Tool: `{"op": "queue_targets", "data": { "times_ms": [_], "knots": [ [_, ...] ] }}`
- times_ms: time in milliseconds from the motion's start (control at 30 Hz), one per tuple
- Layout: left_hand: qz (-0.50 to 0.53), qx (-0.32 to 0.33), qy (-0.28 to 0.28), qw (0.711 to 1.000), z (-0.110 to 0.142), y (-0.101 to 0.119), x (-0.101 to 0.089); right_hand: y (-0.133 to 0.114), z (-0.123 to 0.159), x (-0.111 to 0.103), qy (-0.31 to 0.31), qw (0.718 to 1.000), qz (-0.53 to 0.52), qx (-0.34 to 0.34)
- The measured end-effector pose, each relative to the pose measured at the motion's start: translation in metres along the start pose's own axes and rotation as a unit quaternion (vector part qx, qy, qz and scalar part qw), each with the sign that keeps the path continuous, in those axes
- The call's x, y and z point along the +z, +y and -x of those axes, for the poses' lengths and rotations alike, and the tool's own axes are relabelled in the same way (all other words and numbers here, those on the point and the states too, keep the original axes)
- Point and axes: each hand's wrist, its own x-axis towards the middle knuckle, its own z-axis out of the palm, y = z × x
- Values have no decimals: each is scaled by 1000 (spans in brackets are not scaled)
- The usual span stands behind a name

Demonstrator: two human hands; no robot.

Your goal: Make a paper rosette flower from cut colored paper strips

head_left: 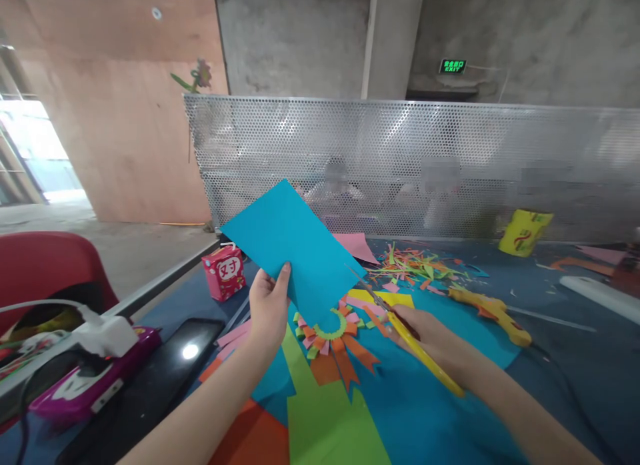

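Observation:
My left hand (270, 301) pinches a sheet of blue paper (295, 241) between thumb and fingers, holding it up off the table. In my right hand (420, 328) is a pair of scissors (425, 358) with yellow handles. Their blades lie at the right corner of the blue sheet; whether they touch it I cannot tell. Below the sheet sits a ring-shaped paper decoration (330, 328) with green, pink and orange strips, partly hidden by the sheet. Under it lie green paper (335, 421), orange paper (255, 435) and more blue paper.
A glue gun (493, 311) lies at the right, its cord running forward. Paper scraps (420, 265) are heaped behind it. A red drink carton (224, 273), a black phone (150, 378) and a purple power strip (95, 378) are on the left. A perforated metal screen (400, 165) borders the back.

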Motion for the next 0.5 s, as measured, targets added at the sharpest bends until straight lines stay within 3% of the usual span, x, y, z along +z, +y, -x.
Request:
{"op": "queue_targets", "data": {
  "times_ms": [500],
  "knots": [
    [-30, 3, 5, 1000, 0, -1, 0, 10, -3, 4, 8, 1000, 6, 17]
  ]
}}
